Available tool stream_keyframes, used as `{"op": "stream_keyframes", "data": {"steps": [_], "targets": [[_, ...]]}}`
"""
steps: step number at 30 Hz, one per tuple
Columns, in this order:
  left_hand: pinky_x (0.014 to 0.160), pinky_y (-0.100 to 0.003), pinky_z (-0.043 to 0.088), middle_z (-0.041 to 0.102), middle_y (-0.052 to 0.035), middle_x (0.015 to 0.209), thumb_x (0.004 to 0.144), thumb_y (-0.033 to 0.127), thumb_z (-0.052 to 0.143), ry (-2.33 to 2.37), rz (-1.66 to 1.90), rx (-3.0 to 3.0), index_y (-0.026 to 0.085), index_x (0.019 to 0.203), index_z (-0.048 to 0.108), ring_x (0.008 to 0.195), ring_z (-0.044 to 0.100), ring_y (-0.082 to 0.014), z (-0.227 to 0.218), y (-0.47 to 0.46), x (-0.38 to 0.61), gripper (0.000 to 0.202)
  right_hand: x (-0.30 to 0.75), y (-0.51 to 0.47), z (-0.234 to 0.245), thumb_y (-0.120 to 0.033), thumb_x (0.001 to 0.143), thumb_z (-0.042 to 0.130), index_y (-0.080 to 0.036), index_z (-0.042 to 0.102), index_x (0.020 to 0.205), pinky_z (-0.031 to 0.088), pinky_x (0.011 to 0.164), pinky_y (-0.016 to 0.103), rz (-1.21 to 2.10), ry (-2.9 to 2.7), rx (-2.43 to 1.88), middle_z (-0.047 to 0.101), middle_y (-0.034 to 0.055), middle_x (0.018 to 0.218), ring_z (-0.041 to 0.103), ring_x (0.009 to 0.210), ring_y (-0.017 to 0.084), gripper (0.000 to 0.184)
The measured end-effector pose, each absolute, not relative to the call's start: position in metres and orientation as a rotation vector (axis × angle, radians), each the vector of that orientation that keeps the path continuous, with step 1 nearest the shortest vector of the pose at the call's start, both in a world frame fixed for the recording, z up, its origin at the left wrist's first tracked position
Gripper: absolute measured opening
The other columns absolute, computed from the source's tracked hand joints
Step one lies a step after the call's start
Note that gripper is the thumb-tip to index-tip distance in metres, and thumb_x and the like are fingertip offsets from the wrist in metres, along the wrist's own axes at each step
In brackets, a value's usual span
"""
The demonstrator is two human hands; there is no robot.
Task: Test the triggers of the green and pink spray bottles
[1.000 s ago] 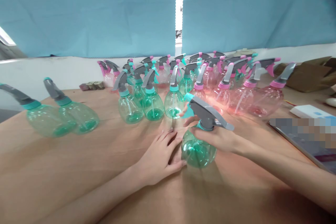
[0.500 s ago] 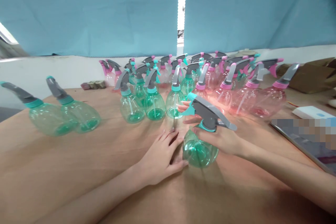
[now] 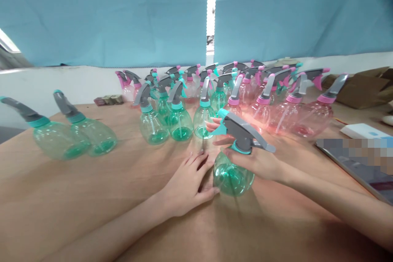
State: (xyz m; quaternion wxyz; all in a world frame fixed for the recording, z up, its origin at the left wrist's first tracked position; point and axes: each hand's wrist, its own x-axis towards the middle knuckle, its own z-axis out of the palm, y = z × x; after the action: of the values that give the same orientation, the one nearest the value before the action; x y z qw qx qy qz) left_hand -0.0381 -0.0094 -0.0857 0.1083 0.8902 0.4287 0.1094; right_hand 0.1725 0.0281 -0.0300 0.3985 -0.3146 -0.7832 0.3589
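Right hand (image 3: 260,163) has its grip closed round the neck of a green bottle (image 3: 231,178), head (image 3: 241,131) fitted, at the counter (image 3: 107,180) front; left hand (image 3: 187,184) lies spread beside it, holding nothing. Pink bottles (image 3: 287,118) behind have heads on too; anything unfinished doesn't show.

Trigger spray bottles (image 3: 180,125) stand massed toward the back of the table (image 3: 92,196) before a wall (image 3: 89,84), a pair (image 3: 95,135) apart at left; nearer, a single spray bottle (image 3: 232,178) in the right hand (image 3: 260,161), the left hand (image 3: 184,186) just beside it; rightward, a flat-screen device (image 3: 346,166)
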Motion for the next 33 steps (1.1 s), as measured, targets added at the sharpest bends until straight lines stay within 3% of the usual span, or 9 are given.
{"op": "stream_keyframes", "data": {"steps": [11,33], "targets": [[0.112,-0.055,0.029,0.038,-0.0186,0.15,0.089,0.053,0.057,1.264,0.306,2.617,0.014,0.142,0.041,0.14,0.032,-0.0351,-0.0834,-0.0103,-0.038,0.068,0.1708,0.0262,-0.0282,-0.018,0.079,0.057,-0.03,0.057,0.13,0.056,0.089,0.043,0.973,-1.927,-0.772,0.074,0.003,0.107,0.069,0.102,0.026,0.052],[0.112,-0.056,0.029,0.039,-0.0177,0.15,0.09,0.054,0.056,1.252,0.338,2.625,0.016,0.143,0.04,0.14,0.033,-0.0348,-0.0858,-0.0105,-0.0398,0.067,0.1699,0.0253,-0.0279,-0.018,0.079,0.056,-0.031,0.059,0.125,0.057,0.087,0.042,0.983,-1.917,-0.768,0.074,0.0013,0.102,0.071,0.093,0.024,0.048]]}}
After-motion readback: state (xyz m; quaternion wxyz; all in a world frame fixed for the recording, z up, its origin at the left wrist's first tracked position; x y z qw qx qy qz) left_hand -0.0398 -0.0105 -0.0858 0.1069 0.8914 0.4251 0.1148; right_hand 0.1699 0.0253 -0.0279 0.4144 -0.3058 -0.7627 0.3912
